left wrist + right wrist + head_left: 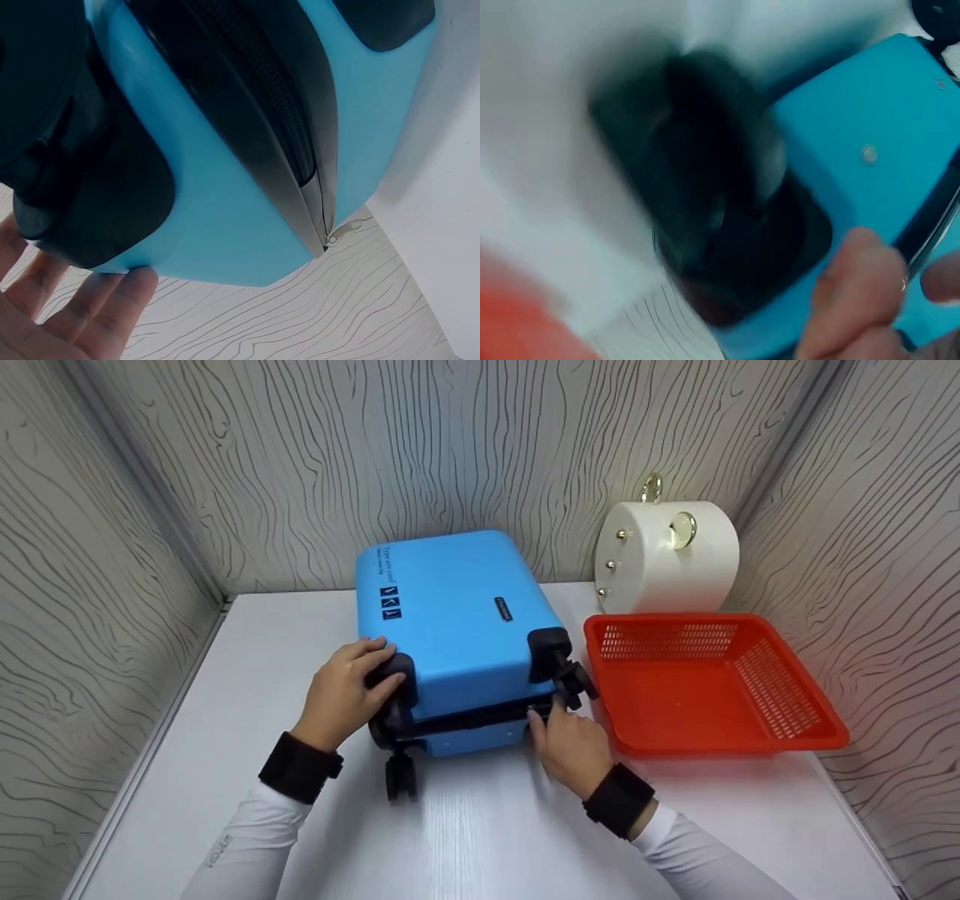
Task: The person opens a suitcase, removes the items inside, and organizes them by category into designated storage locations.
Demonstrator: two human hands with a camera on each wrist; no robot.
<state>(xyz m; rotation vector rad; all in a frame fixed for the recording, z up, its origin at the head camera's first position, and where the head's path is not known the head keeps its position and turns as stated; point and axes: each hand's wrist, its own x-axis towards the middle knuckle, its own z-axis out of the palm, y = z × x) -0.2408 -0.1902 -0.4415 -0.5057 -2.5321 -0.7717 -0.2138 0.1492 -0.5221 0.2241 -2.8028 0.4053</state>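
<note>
A blue hard-shell suitcase with black corner guards and wheels lies on its side on the white table. My left hand rests on its near left corner, fingers over the black guard; in the left wrist view the fingertips touch the shell. There, a small zipper pull hangs at the end of the zipper seam. My right hand is at the front seam below the right wheel. Thumb and bent forefinger stand apart beside the zipper; a tiny shiny bit shows there, but its grip is unclear.
A red plastic basket with perforated sides stands right of the suitcase. Behind it is a white rounded case with gold-coloured fittings. Wood-grain patterned panels enclose the table at the back and sides.
</note>
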